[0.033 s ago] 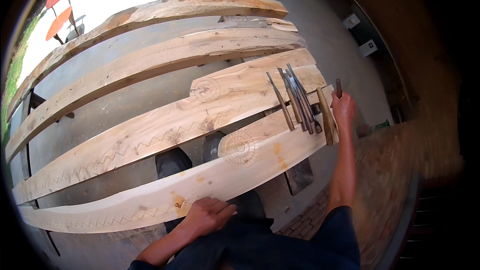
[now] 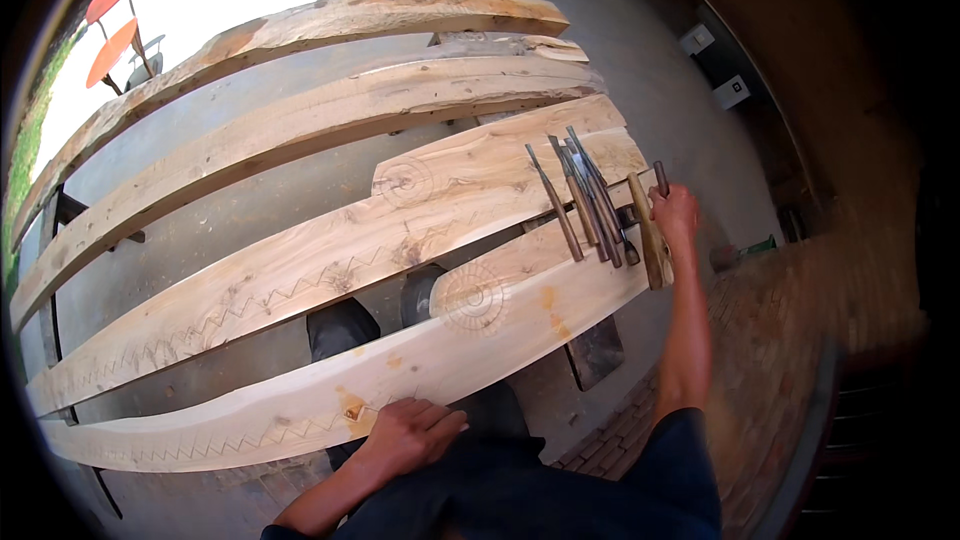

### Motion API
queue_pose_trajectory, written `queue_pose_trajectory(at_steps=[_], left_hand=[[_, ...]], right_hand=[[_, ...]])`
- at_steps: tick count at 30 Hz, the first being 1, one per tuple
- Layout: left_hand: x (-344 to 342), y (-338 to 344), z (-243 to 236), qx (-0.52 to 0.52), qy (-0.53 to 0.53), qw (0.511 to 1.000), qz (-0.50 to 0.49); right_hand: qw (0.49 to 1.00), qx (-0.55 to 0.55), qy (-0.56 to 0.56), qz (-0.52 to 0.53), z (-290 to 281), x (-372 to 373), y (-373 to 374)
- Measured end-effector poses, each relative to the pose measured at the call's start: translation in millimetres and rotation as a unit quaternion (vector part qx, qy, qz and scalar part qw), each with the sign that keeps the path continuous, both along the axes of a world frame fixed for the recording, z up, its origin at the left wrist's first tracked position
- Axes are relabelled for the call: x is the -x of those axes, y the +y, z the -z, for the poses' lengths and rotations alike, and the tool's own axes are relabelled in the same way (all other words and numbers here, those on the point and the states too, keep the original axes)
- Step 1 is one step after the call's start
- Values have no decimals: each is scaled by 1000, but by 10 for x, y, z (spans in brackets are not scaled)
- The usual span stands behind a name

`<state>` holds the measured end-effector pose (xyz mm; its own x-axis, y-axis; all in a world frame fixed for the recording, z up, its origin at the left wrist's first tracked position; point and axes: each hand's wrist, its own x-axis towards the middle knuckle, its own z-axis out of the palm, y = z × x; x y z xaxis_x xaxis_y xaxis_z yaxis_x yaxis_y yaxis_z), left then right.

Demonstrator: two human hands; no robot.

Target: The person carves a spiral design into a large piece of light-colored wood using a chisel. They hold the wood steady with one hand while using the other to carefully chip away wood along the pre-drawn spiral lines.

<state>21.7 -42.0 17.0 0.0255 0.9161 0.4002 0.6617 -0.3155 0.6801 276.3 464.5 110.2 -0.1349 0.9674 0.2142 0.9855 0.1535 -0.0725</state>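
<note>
My left hand [image 2: 408,440] rests on the near edge of the pale front plank [image 2: 285,410], fingers curled against it. The plank bears pencilled zigzags and a circular rosette. My right hand [image 2: 678,212] grips a short dark wooden handle [image 2: 661,178] upright at the planks' right end, its lower part hidden by my fingers. Just left of that hand lie a long wooden mallet-like piece [image 2: 648,240] and several chisels with wooden handles [image 2: 590,200], across the front plank, a short board [image 2: 515,255] and the marked middle plank [image 2: 250,280].
Two rough beams [image 2: 280,130] lie farther back on dark metal supports [image 2: 52,310]. Orange chairs [image 2: 112,55] stand on sunlit ground at the back left, beside grass. Grey concrete floor [image 2: 640,60], brick paving [image 2: 740,360] and a green-handled object [image 2: 760,248] are at the right.
My right hand, with the handle in it, has shifted slightly left, closer to the row of tools. My left hand stays at the plank's edge.
</note>
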Motion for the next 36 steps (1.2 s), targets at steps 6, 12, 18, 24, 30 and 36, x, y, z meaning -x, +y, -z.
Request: queue_pose_trajectory(at_steps=[6, 12, 18, 24, 30, 36], left_hand=[[-140, 57, 35, 24, 10, 999, -29], [-190, 242, -21, 23, 31, 999, -8], [-230, 310, -31, 1, 31, 999, -12], [-325, 232, 116, 18, 25, 1000, -4], [-289, 290, -12, 8, 45, 999, -17], [-244, 236, 73, 26, 27, 998, -40]], right_hand=[[982, 182, -24, 39, 290, -30, 122], [990, 121, -65, 24, 641, -191, 271], [998, 53, -28, -28, 460, -139, 178], [961, 123, 28, -248, -1, 1162, -759], [909, 126, -13, -396, 504, 2080, -1082], [905, 110, -13, -410, 761, 2169, -1237]])
